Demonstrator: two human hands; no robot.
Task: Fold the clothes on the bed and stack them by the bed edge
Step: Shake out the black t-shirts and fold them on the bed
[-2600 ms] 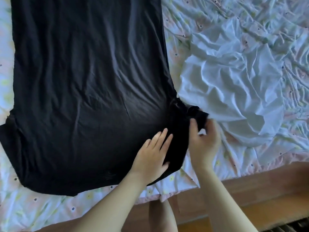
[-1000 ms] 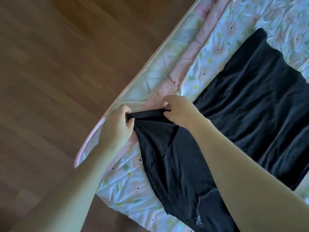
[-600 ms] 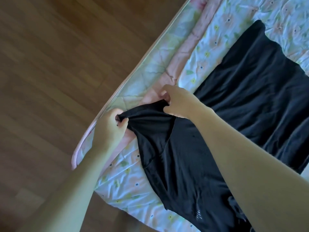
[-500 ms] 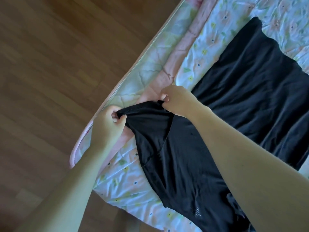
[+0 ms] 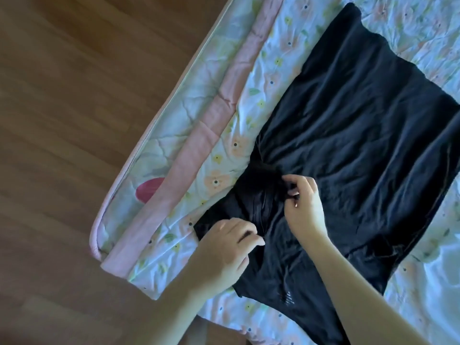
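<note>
Since the frame half a second earlier, both hands are carrying the sleeve inward from the bed edge onto the body of the black shirt (image 5: 348,150).

Head view: the shirt is lying spread flat on the floral bed sheet (image 5: 271,70), near the bed's left edge. The left hand (image 5: 229,245) is pinching the sleeve's near part with curled fingers; the right hand (image 5: 302,202) is pinching the bunched sleeve fabric farther in. The cloth is creasing and draping freely, so it is judged light, soft and limp, likely sliding little on the sheet. Holds are best taken at seams and corners, with the fold pressed flat afterwards.

Count: one shirt, two hands, one bed, one wooden floor (image 5: 74,120).
</note>
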